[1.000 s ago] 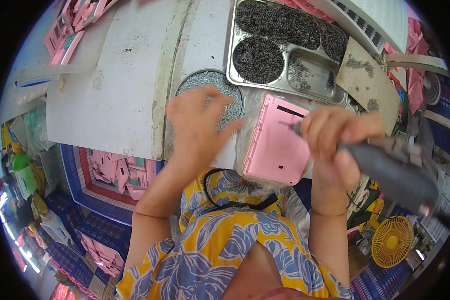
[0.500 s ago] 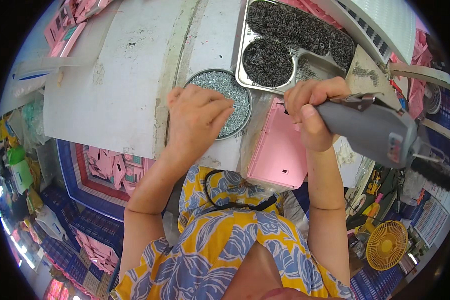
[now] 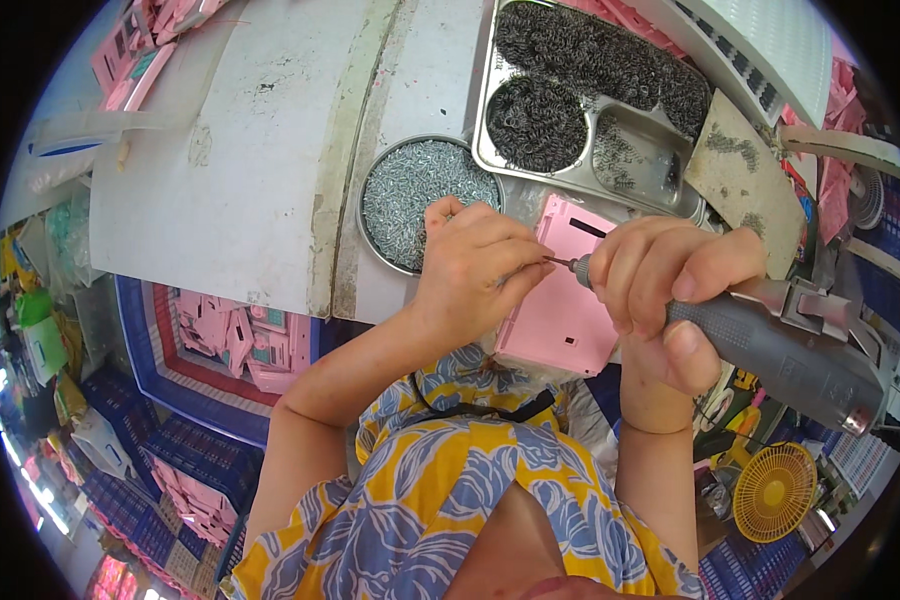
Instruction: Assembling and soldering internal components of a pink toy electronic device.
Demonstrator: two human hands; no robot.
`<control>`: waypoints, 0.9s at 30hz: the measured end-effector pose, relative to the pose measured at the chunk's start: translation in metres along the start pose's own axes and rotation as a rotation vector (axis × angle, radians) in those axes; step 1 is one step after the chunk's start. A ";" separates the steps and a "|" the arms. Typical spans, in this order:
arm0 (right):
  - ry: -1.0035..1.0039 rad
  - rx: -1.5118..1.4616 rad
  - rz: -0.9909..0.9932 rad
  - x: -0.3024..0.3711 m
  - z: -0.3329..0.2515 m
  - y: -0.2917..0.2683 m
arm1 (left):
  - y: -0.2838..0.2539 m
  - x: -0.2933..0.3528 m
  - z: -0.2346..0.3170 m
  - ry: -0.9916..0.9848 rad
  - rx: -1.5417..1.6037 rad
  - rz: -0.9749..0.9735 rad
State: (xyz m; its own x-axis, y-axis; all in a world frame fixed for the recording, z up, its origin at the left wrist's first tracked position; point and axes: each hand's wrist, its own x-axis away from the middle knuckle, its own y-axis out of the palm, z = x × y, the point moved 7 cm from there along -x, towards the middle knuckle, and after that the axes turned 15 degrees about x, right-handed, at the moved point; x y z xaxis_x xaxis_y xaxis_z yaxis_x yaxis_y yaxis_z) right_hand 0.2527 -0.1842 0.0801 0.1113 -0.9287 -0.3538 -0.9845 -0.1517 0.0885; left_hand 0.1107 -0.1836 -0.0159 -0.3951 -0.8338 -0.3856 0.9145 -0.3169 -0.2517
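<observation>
My right hand is wrapped round a dark grey electric screwdriver, its bit pointing left. At the bit's tip, the fingers of my left hand are pinched together. Whatever small piece they hold is hidden. Both hands are above a flat pink plastic panel, which lies on clear plastic wrap at the table's near edge. Just left of the panel stands a round metal dish full of small silvery screws, partly behind my left hand.
A steel compartment tray with heaps of small dark coil-like pieces sits beyond the panel. At the lower left is a blue crate holding pink plastic parts. A yellow fan stands at the lower right.
My left hand has moved right, from over the screw dish to the bit's tip. My right hand has come nearer and turned the screwdriver so its bit shows.
</observation>
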 end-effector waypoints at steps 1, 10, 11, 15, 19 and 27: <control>-0.004 0.003 -0.010 0.000 0.000 0.001 | 0.001 0.001 -0.001 0.000 0.004 0.004; -0.006 0.009 -0.014 0.006 0.005 0.007 | 0.001 0.006 0.003 0.054 -0.084 0.001; 0.000 0.008 -0.008 0.007 0.007 0.007 | -0.001 0.006 0.006 0.070 -0.132 -0.022; 0.044 -0.010 0.000 0.012 0.019 0.003 | -0.035 -0.005 -0.006 -0.067 -0.327 -0.068; 0.130 -0.049 -0.053 0.021 0.034 0.009 | -0.050 0.003 -0.027 -0.134 -0.516 -0.161; 0.168 0.223 -0.069 0.018 0.047 0.022 | -0.043 -0.001 -0.026 -0.031 -0.513 -0.205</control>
State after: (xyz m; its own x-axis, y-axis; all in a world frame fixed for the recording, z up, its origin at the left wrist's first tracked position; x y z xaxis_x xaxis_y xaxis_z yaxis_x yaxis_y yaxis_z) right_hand 0.2270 -0.1883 0.0324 0.1815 -0.9647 -0.1908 -0.9773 -0.1554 -0.1442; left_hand 0.0694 -0.1569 -0.0275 -0.5505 -0.7936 -0.2590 0.6559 -0.2192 -0.7223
